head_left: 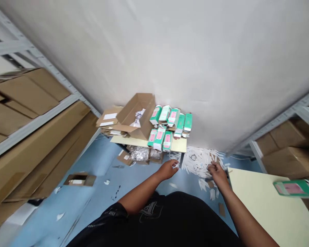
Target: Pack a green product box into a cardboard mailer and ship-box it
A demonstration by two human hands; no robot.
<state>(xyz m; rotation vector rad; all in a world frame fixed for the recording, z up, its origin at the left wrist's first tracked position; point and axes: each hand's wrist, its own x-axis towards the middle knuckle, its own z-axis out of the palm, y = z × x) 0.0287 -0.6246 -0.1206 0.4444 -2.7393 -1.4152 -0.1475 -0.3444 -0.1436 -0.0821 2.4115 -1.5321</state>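
Free room on right table [257, 209] beside green box [295, 188], small boxes [159, 135] and carton [146, 131] crowding far table [179, 145]

The green boxes [173, 117] look paperboard (smooth, printed).

No wording can be read: a pale emblem [151, 210] is seen on the black shirt [185, 219] at six o'clock, white labels [110, 116] on cardboard [115, 109] at nine, blurred print [290, 188] on the green box [303, 185] at four.

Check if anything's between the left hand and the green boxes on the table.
Nothing visible between the left hand and the front boxes, near the table's near edge. Those front boxes do stand before part of the back row.
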